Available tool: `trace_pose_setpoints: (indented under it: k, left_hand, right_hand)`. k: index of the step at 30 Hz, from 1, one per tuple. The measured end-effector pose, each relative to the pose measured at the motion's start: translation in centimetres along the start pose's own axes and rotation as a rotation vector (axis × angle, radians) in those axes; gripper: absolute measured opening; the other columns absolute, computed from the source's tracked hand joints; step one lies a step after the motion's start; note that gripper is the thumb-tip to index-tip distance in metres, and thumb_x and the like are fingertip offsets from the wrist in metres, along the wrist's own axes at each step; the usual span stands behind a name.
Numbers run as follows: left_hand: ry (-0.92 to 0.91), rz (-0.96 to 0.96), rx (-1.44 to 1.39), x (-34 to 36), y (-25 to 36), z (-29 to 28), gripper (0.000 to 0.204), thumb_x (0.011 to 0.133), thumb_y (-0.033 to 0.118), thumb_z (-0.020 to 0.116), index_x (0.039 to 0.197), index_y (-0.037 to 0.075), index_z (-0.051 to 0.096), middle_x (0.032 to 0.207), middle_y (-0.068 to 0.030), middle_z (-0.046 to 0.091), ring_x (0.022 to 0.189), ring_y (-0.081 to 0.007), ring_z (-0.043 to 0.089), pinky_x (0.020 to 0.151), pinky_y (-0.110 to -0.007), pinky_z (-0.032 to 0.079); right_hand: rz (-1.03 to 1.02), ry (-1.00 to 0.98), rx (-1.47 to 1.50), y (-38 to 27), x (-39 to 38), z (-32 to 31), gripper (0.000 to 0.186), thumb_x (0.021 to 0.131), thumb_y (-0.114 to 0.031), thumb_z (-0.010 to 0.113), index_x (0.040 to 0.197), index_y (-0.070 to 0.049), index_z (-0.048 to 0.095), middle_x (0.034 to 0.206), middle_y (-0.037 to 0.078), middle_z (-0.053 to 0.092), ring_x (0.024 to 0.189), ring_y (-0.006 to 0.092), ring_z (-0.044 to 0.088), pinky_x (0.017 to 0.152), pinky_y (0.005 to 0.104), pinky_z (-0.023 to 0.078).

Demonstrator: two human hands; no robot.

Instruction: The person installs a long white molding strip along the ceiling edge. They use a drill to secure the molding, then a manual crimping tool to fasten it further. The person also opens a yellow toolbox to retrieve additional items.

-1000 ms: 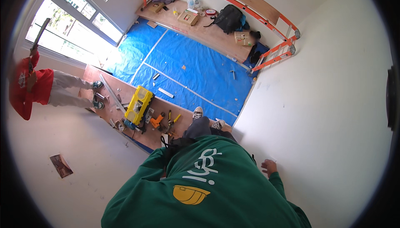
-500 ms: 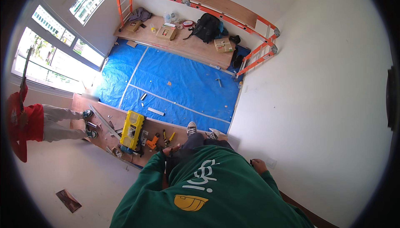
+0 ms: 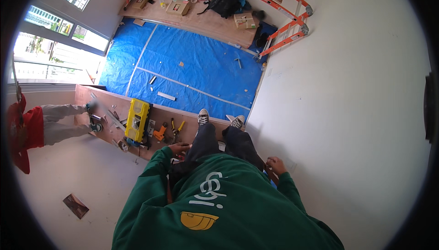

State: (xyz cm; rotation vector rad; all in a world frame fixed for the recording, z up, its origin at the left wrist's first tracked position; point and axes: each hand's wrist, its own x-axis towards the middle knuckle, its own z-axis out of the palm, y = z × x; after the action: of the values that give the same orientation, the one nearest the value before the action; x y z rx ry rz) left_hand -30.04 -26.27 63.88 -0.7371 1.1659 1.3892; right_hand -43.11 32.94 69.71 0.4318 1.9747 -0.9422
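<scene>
I look down past my green sweatshirt at my legs and sneakers on a plywood platform (image 3: 105, 94). My left hand (image 3: 179, 150) is beside my waist, fingers loosely extended, open, near a dark pouch (image 3: 178, 173). My right hand (image 3: 276, 165) is low at my right hip beside the white wall (image 3: 347, 113), fingers apart and slightly bent, nothing clearly in it. On the platform beside me lie a yellow toolbox (image 3: 137, 119), an orange tool (image 3: 160, 131), yellow-handled snips (image 3: 176, 129) and metal strips.
A person in red (image 3: 29, 126) stands at the left by the windows, holding a long object. Blue sheeting (image 3: 183, 58) covers the floor. A far plywood ledge (image 3: 206, 26) holds boxes and a black backpack (image 3: 224, 1), beneath an orange ladder scaffold (image 3: 281, 42).
My left hand has come out from under the sweatshirt to my hip; my right has moved left from the wall and slightly upward. My legs show more. The view has shifted.
</scene>
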Motion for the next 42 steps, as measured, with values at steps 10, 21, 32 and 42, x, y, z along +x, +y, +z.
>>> trace_pose_setpoints:
  k: [10, 21, 32, 42]
  left_hand:
    - [0.149, -0.091, 0.511, 11.6, 0.8, -5.0, 0.096, 0.087, 0.068, 0.077, 0.156, 0.007, 0.051, 0.142, -0.0199, 0.067, 0.126, -0.0306, 0.069, 0.1, -0.043, 0.06]
    - [0.66, 0.163, 0.422, 37.3, -3.0, -15.8, 0.057, 0.097, 0.044, 0.071, 0.139, 0.006, 0.065, 0.126, -0.026, 0.073, 0.122, -0.0402, 0.069, 0.107, -0.046, 0.053]
    - [0.957, 0.229, 0.785, 62.5, -19.4, -21.6, 0.06, 0.099, 0.045, 0.064, 0.149, 0.013, 0.058, 0.15, -0.0197, 0.055, 0.14, -0.0448, 0.054, 0.12, -0.06, 0.037]
    - [1.259, 0.307, 0.95, 66.1, -18.2, -24.5, 0.037, 0.102, 0.031, 0.052, 0.118, 0.011, 0.078, 0.13, -0.0095, 0.072, 0.127, -0.0361, 0.062, 0.126, -0.059, 0.026]
  right_hand:
    - [-0.167, 0.459, -0.372, -1.8, 12.6, -8.4, 0.039, 0.101, -0.021, 0.064, 0.132, 0.002, 0.067, 0.124, 0.021, 0.072, 0.118, 0.0378, 0.067, 0.104, 0.0452, 0.052]
    - [-0.138, 0.666, -1.152, 0.9, 16.4, -8.5, 0.045, 0.102, -0.019, 0.066, 0.144, -0.007, 0.056, 0.144, 0.013, 0.057, 0.143, 0.0352, 0.046, 0.115, 0.052, 0.038]
    - [-0.148, 0.902, -1.464, 4.4, 19.1, -7.1, 0.054, 0.103, -0.025, 0.068, 0.15, -0.005, 0.051, 0.144, 0.014, 0.058, 0.138, 0.0329, 0.05, 0.112, 0.0517, 0.037]
    - [-0.213, 1.257, -1.341, 6.9, 20.9, -7.3, 0.061, 0.103, -0.026, 0.068, 0.157, -0.006, 0.049, 0.132, 0.018, 0.061, 0.133, 0.039, 0.051, 0.116, 0.0547, 0.038]
